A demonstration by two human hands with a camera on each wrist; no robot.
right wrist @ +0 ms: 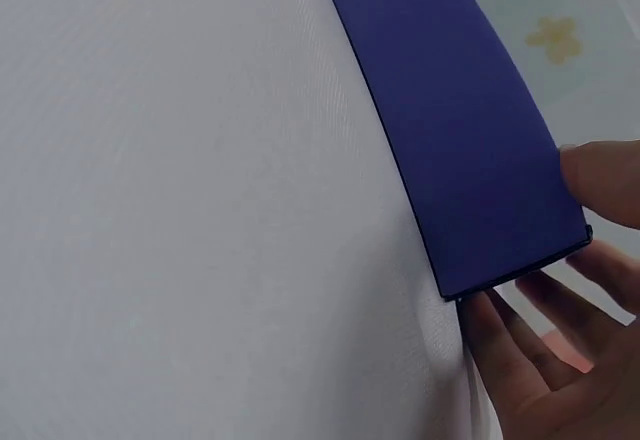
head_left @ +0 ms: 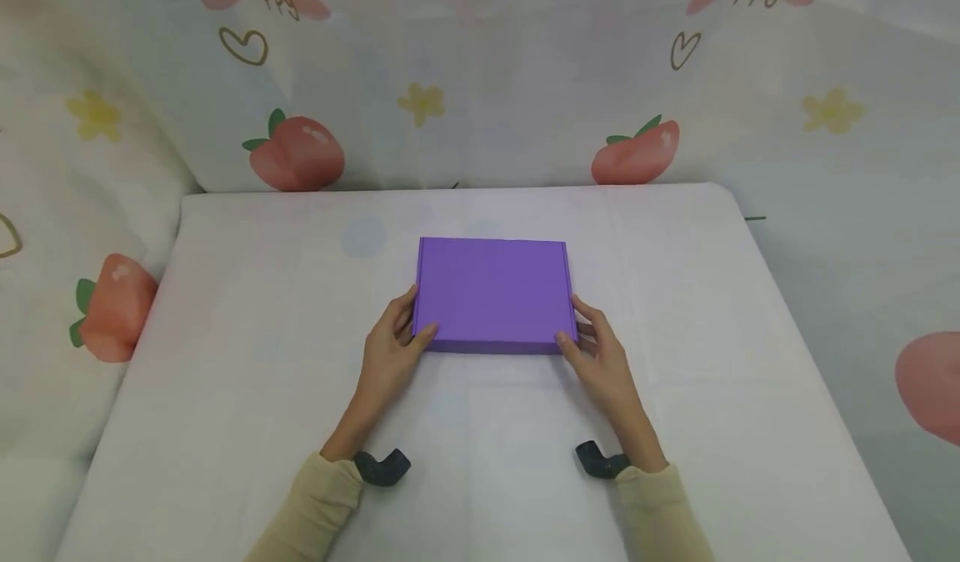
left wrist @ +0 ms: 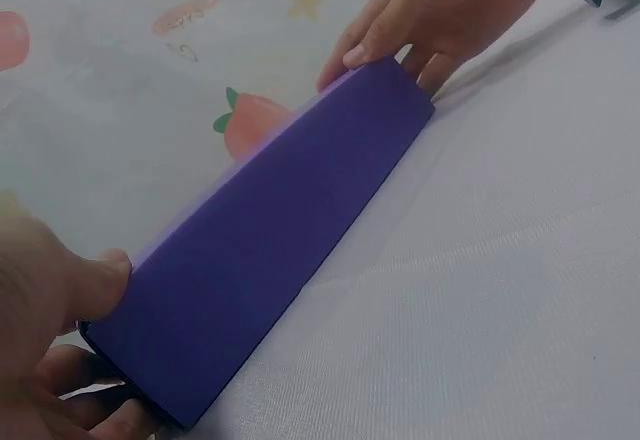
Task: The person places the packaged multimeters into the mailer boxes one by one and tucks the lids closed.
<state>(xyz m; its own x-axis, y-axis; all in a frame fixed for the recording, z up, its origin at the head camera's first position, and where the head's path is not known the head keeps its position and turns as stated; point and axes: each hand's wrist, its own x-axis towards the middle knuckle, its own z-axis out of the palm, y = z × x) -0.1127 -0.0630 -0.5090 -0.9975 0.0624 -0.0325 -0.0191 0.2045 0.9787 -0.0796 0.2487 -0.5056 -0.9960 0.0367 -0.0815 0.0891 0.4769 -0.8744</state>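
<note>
A flat purple box (head_left: 495, 291), its lid down, lies near the middle of the white-covered table in the head view. My left hand (head_left: 390, 349) grips its near left corner, thumb on the top edge and fingers along the side. At the opposite near corner, my right hand (head_left: 600, 358) holds the box the same way. The left wrist view shows the box's dark front face (left wrist: 270, 240) between both hands. In the right wrist view, the right thumb (right wrist: 605, 180) presses the upper edge while the fingers reach around the end. What the box contains is hidden.
White cloth covers the table (head_left: 262, 378). Behind it hangs a backdrop (head_left: 480, 70) printed with peaches, yellow flowers and hearts; similar fabric runs down both sides. A dark curved piece (head_left: 384, 468) sits at the left wrist and another dark piece (head_left: 600, 460) at the right.
</note>
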